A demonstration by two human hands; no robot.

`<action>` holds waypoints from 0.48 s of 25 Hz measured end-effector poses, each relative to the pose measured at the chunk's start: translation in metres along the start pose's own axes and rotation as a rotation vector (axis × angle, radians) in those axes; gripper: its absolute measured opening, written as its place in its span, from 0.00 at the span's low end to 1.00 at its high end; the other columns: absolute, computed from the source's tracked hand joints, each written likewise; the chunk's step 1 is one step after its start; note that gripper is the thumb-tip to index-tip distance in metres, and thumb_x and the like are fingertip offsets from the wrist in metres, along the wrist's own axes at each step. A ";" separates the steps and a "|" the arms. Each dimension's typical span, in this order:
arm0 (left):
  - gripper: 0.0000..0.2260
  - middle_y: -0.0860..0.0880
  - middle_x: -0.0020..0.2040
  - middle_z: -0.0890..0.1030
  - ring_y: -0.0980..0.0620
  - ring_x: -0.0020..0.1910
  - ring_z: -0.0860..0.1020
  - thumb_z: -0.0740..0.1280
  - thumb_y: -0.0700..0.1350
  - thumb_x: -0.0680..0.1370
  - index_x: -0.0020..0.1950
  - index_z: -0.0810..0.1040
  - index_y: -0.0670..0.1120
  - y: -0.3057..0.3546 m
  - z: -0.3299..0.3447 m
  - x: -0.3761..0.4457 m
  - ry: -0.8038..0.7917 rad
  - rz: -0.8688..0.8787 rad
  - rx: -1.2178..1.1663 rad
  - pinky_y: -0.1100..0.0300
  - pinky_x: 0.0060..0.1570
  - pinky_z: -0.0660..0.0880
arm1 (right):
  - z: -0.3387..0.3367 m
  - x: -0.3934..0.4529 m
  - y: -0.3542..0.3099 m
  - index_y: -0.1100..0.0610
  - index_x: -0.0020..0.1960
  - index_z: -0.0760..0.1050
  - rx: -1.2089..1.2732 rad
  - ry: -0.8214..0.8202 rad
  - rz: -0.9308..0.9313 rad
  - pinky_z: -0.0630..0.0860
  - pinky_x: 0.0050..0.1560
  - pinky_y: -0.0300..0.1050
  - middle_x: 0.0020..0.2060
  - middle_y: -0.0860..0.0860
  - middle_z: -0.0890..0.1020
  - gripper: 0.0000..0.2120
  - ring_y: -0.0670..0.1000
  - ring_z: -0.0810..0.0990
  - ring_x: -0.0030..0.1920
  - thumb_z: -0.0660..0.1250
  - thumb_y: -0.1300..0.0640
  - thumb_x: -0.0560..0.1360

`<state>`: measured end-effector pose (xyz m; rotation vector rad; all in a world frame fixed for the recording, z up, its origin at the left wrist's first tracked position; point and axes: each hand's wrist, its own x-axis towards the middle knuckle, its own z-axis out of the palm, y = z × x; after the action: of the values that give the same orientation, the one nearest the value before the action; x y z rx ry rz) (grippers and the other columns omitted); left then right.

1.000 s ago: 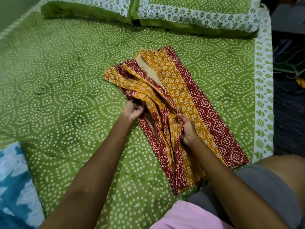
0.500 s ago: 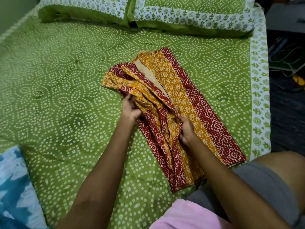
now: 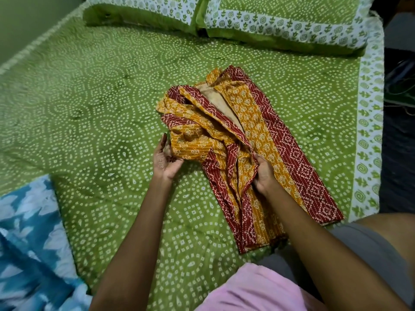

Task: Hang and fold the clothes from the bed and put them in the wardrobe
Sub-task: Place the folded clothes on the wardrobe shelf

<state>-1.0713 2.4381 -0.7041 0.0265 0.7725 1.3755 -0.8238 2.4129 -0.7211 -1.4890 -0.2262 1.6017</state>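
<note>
A red and mustard printed garment (image 3: 265, 140) lies partly folded lengthwise on the green bedspread (image 3: 94, 104), its left part bunched in loose folds. My left hand (image 3: 167, 159) sits at the bunched left edge, palm turned up, fingers mostly straight and touching the cloth's underside. My right hand (image 3: 263, 173) grips a gathered fold in the middle of the garment, fingers curled into the cloth.
Two green pillows (image 3: 269, 21) with white printed borders lie at the head of the bed. A blue and white tie-dye cloth (image 3: 29, 239) lies at the lower left. The bed's right edge (image 3: 368, 122) drops to a dark floor.
My left hand has let go of the bunched fold and slid down to its lower left edge, palm now turned up. My right hand keeps its hold on the middle fold.
</note>
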 end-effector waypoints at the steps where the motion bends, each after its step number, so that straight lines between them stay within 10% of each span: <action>1: 0.13 0.45 0.45 0.81 0.52 0.43 0.80 0.73 0.44 0.67 0.50 0.80 0.42 0.005 0.006 0.000 -0.036 0.024 0.047 0.56 0.52 0.78 | 0.000 0.000 0.000 0.52 0.46 0.75 -0.008 -0.002 -0.003 0.72 0.57 0.56 0.63 0.60 0.75 0.07 0.61 0.72 0.62 0.59 0.56 0.79; 4: 0.06 0.47 0.36 0.83 0.54 0.35 0.81 0.70 0.37 0.66 0.40 0.85 0.45 0.025 0.028 0.000 -0.061 0.229 0.050 0.61 0.43 0.78 | 0.000 0.000 0.000 0.52 0.45 0.75 -0.023 0.009 -0.017 0.72 0.52 0.53 0.64 0.59 0.74 0.08 0.58 0.72 0.59 0.59 0.57 0.79; 8: 0.15 0.46 0.39 0.83 0.54 0.34 0.80 0.64 0.36 0.72 0.57 0.77 0.48 0.056 0.040 0.008 0.003 0.381 0.081 0.63 0.34 0.79 | 0.001 -0.001 0.000 0.50 0.45 0.75 -0.047 0.015 -0.009 0.71 0.51 0.53 0.66 0.59 0.72 0.08 0.57 0.70 0.60 0.59 0.56 0.79; 12: 0.30 0.45 0.59 0.79 0.45 0.59 0.76 0.75 0.46 0.67 0.67 0.72 0.44 0.110 0.023 0.017 0.164 0.449 0.233 0.48 0.63 0.71 | 0.000 0.001 0.001 0.51 0.45 0.76 -0.053 0.029 -0.014 0.72 0.55 0.55 0.65 0.58 0.74 0.07 0.58 0.71 0.62 0.60 0.57 0.79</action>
<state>-1.1549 2.4889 -0.6453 0.2875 1.1078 1.7176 -0.8238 2.4129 -0.7229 -1.5469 -0.2643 1.5731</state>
